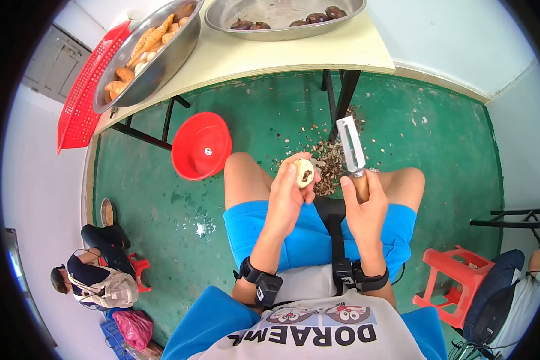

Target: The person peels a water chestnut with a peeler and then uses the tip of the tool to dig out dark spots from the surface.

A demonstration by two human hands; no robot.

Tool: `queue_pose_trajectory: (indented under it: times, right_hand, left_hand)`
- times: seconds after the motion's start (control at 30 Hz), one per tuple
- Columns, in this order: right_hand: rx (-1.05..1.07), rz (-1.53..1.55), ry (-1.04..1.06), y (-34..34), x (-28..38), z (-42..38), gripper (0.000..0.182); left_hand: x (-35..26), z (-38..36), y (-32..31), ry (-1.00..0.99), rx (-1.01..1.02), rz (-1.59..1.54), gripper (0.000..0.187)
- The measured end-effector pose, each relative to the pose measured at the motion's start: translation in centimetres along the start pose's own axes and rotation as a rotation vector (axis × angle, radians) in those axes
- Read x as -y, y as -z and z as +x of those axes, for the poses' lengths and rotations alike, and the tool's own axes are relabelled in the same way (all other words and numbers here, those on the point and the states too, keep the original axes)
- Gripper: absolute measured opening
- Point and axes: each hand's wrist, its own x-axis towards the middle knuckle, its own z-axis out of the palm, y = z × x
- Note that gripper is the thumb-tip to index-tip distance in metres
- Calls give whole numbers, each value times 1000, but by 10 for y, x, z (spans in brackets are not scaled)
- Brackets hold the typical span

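My left hand (pixel 291 189) holds a small pale, round piece of peeled food (pixel 304 172) with a dark brown patch on the side that shows. To its right, my right hand (pixel 364 201) is wrapped round the wooden handle of a peeler (pixel 351 144). The peeler's metal blade points up and away from me, apart from the pale piece. Below and beyond both hands, a heap of brown and pale peelings (pixel 331 168) lies on the green floor.
A table (pixel 270 65) ahead bears a metal bowl (pixel 162 75) of orange and pale roots, a red basket (pixel 81 108) and a tray (pixel 270 33) with several dark pieces. A red basin (pixel 192 150) and red stool (pixel 453 273) stand on the floor. People sit left and right.
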Motion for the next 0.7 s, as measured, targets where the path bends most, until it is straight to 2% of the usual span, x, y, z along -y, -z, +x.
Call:
queue_pose_trajectory:
  times: [0.13,0.23,0.33,0.37,0.43,0.5,0.57,0.7]
  right_hand:
    - [144,256,-38,1,0,-2,23]
    - [209,343,-59,2,8,-5,22]
    - [286,425,-103,3,5,-7,22]
    - [286,425,-103,3,6,-8,22]
    - [337,308,35,1,8,-10,23]
    - [383,209,73,0,13,-14,23]
    - [449,64,112,0,17,-15,25]
    - [410,70,115,-3,15,-16,26]
  left_hand:
    - [-1,0,7,58,104,-153,38]
    - [1,0,8,29,91,-136,39]
    - [4,1,10,-84,177,-111,40]
    - [4,0,8,-104,145,-92,38]
    - [6,0,4,-123,114,-72,37]
    - [11,-1,3,-153,-75,7,37]
    - [15,-3,4,-180,-98,25,34]
    - [18,-1,10,-315,-121,105,25]
